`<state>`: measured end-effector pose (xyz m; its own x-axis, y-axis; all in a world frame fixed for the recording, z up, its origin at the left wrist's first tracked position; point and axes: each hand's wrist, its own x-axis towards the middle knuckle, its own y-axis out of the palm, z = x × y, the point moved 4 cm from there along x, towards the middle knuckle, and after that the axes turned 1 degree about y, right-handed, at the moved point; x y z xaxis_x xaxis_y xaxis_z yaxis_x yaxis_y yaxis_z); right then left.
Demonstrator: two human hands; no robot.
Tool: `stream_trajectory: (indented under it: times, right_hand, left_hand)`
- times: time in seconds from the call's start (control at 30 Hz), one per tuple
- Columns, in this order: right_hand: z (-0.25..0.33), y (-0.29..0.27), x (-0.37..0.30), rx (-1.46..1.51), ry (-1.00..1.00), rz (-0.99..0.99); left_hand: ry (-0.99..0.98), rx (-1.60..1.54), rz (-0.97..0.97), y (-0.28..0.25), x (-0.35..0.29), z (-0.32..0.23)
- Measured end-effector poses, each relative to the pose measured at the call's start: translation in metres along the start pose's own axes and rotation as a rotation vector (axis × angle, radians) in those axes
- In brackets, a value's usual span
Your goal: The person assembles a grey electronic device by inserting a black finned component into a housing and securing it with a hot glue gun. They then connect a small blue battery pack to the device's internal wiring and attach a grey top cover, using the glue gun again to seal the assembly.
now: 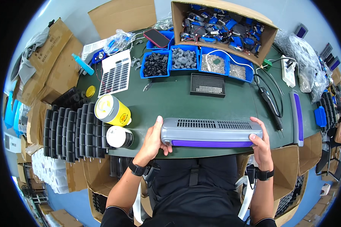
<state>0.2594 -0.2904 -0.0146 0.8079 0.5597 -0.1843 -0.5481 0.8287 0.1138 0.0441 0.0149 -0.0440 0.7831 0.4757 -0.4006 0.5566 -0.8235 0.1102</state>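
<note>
A long grey plastic housing (208, 130), with two rows of slotted vents on top and a purple ribbed strip along the near side, lies across the near edge of the table. My left hand (151, 139) grips its left end, fingers curling below it and thumb raised. At the other end my right hand (261, 142) clasps the housing between thumb and fingers. A corded electric screwdriver (269, 106) lies on the table beyond my right hand. Farther right is a similar grey and purple housing (297, 118). The underside of the held housing is hidden.
Left of my hands stand a yellow and white bottle (119, 111), a white-topped container (119, 137) and stacked black ribbed parts (75, 132). Blue bins (155, 75) of small parts and a black screw tray (207, 85) sit farther back. Behind them a cardboard box (223, 5) holds blue-grey components.
</note>
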Motion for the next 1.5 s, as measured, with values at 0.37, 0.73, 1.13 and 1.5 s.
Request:
stream_trajectory:
  times: [0.37,0.73,1.13,1.5]
  right_hand:
    - [0.081,-0.129,-0.114,0.038,-0.063,-0.166]
    - [0.117,-0.225,-0.244,-0.653,0.109,-0.754]
    - [-0.247,-0.4,-0.142,-1.056,0.437,-0.721]
    - [-0.373,-0.372,-0.142,-0.935,0.633,-0.581]
  left_hand:
    - [0.079,0.162,0.468,0.116,-0.017,-0.018]
    - [-0.005,0.346,0.445,0.143,0.015,0.008]
    - [0.0,0.476,0.273,0.155,0.021,0.012]
    - [0.012,0.532,0.142,0.157,0.021,0.014]
